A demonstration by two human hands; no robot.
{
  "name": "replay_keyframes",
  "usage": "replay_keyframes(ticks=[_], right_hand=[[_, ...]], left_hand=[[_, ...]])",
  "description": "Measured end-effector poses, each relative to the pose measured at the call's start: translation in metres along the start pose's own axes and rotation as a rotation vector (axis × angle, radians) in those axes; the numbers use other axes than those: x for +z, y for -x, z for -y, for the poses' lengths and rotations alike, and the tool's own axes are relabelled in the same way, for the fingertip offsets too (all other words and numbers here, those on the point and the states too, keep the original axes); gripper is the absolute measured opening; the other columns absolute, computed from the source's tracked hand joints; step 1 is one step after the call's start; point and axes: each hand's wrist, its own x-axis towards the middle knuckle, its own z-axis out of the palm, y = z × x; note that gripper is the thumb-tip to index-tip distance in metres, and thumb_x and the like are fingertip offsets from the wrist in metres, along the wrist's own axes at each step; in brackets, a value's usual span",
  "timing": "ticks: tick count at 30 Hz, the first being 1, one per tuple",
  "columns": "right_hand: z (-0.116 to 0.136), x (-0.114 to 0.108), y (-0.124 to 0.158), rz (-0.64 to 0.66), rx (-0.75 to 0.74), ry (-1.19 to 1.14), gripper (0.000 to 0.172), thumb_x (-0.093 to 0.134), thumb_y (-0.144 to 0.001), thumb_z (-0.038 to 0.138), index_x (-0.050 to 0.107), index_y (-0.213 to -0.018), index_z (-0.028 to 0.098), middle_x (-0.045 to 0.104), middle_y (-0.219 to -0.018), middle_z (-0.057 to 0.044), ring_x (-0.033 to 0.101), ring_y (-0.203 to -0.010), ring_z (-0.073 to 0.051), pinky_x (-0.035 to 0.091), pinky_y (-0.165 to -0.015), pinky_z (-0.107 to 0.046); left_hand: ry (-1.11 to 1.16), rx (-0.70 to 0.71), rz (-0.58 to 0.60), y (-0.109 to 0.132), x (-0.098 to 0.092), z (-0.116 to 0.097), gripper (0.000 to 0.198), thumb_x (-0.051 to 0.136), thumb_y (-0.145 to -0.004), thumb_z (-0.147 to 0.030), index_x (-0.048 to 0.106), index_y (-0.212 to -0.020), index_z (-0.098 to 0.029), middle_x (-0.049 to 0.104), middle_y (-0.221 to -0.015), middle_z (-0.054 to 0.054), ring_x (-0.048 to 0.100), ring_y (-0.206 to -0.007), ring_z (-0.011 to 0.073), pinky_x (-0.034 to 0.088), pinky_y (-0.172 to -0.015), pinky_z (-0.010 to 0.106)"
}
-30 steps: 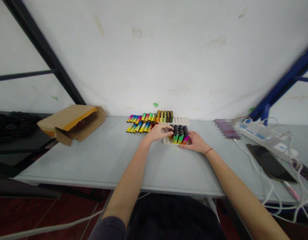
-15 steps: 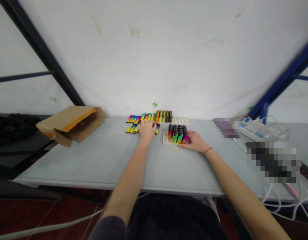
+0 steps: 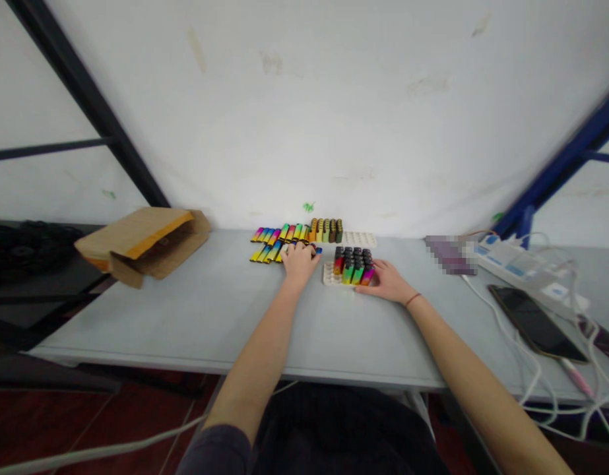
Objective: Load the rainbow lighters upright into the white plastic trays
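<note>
Several colourful lighters (image 3: 268,253) lie in two rows on the grey table. My left hand (image 3: 299,259) is over the right end of the nearer row, its fingers curled down on lighters; what exactly they grip is hidden. Just right of it, a white holed tray (image 3: 332,274) holds several upright lighters (image 3: 354,265) with black tops, its left holes bare. My right hand (image 3: 386,282) rests at the tray's right side, thumb along the front edge and fingers behind, apart. Behind stand more upright lighters (image 3: 326,230), beside a second white holed tray (image 3: 361,239).
An open brown cardboard box (image 3: 140,241) sits at the table's left. On the right are a blurred purple item (image 3: 451,254), a power strip (image 3: 526,267), a black phone (image 3: 538,323) and loose white cables (image 3: 534,376). A wall stands behind the table.
My left hand has shifted slightly right along the nearer row, uncovering some lighters on its left. My right hand stays at the tray.
</note>
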Motion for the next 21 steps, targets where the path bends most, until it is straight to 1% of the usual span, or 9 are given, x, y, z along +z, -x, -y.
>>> replay_keyframes(ticks=[4, 8, 12, 15, 17, 18, 19, 21], right_hand=[[0.0, 0.0, 0.0, -0.005, 0.0, 0.002, 0.078, 0.066, -0.077, 0.072, 0.063, -0.126, 0.011, 0.064, -0.128, -0.02, 0.057, -0.12, -0.038, 0.044, -0.105, -0.051], [0.0, 0.002, 0.0, -0.011, 0.003, -0.002, 0.077, 0.067, -0.076, 0.072, 0.063, -0.125, 0.013, 0.064, -0.128, -0.02, 0.057, -0.12, -0.038, 0.044, -0.105, -0.051], [-0.001, 0.002, 0.0, -0.017, -0.002, 0.001, 0.073, 0.067, -0.076, 0.071, 0.064, -0.123, 0.015, 0.065, -0.127, -0.018, 0.058, -0.12, -0.037, 0.044, -0.105, -0.05], [-0.001, 0.002, 0.0, -0.022, -0.012, -0.002, 0.073, 0.067, -0.077, 0.071, 0.064, -0.124, 0.015, 0.066, -0.126, -0.018, 0.058, -0.119, -0.036, 0.044, -0.104, -0.049], [-0.001, 0.002, 0.0, -0.022, -0.013, 0.0, 0.073, 0.067, -0.077, 0.071, 0.064, -0.124, 0.015, 0.066, -0.126, -0.018, 0.058, -0.118, -0.036, 0.045, -0.104, -0.049], [-0.001, 0.002, 0.0, -0.021, -0.013, 0.001, 0.073, 0.067, -0.077, 0.071, 0.064, -0.123, 0.015, 0.066, -0.126, -0.018, 0.058, -0.118, -0.036, 0.045, -0.103, -0.049], [-0.001, 0.002, 0.0, -0.019, -0.012, 0.003, 0.073, 0.067, -0.077, 0.071, 0.064, -0.123, 0.015, 0.066, -0.126, -0.018, 0.058, -0.118, -0.036, 0.045, -0.103, -0.049], [-0.002, 0.002, 0.0, -0.017, -0.011, 0.004, 0.073, 0.066, -0.077, 0.072, 0.064, -0.122, 0.015, 0.065, -0.126, -0.018, 0.059, -0.117, -0.036, 0.045, -0.102, -0.05]], left_hand=[[-0.03, 0.014, -0.009, 0.001, 0.001, -0.004, 0.032, 0.059, -0.089, -0.047, 0.076, -0.102, -0.023, 0.065, -0.12, 0.012, 0.048, -0.116, 0.0335, 0.035, -0.094, 0.05], [-0.065, 0.043, -0.021, 0.002, 0.001, -0.008, 0.03, 0.059, -0.089, -0.042, 0.076, -0.102, -0.02, 0.064, -0.121, 0.015, 0.047, -0.116, 0.0343, 0.034, -0.095, 0.051], [-0.068, 0.068, -0.02, 0.004, 0.003, -0.01, 0.032, 0.049, -0.093, -0.032, 0.075, -0.103, -0.015, 0.064, -0.118, 0.018, 0.047, -0.116, 0.0348, 0.035, -0.093, 0.051], [-0.037, 0.043, -0.04, 0.004, 0.004, -0.012, 0.036, 0.04, -0.097, -0.026, 0.073, -0.106, -0.014, 0.064, -0.119, 0.019, 0.049, -0.116, 0.0343, 0.036, -0.094, 0.05], [0.047, -0.004, -0.079, 0.002, 0.004, -0.012, 0.038, 0.036, -0.098, -0.026, 0.071, -0.106, -0.013, 0.063, -0.12, 0.02, 0.05, -0.118, 0.0338, 0.037, -0.095, 0.049], [0.138, -0.031, -0.088, 0.0, 0.004, -0.012, 0.037, 0.036, -0.098, -0.025, 0.071, -0.103, -0.014, 0.064, -0.119, 0.02, 0.051, -0.118, 0.0332, 0.038, -0.095, 0.047], [0.253, -0.055, -0.083, -0.002, 0.004, -0.011, 0.035, 0.037, -0.098, -0.025, 0.07, -0.099, -0.014, 0.065, -0.116, 0.019, 0.053, -0.116, 0.0322, 0.039, -0.095, 0.045], [0.492, -0.09, -0.037, -0.008, 0.004, -0.008, 0.03, 0.04, -0.098, -0.024, 0.068, -0.091, -0.016, 0.068, -0.102, 0.016, 0.059, -0.107, 0.0288, 0.042, -0.091, 0.039]])
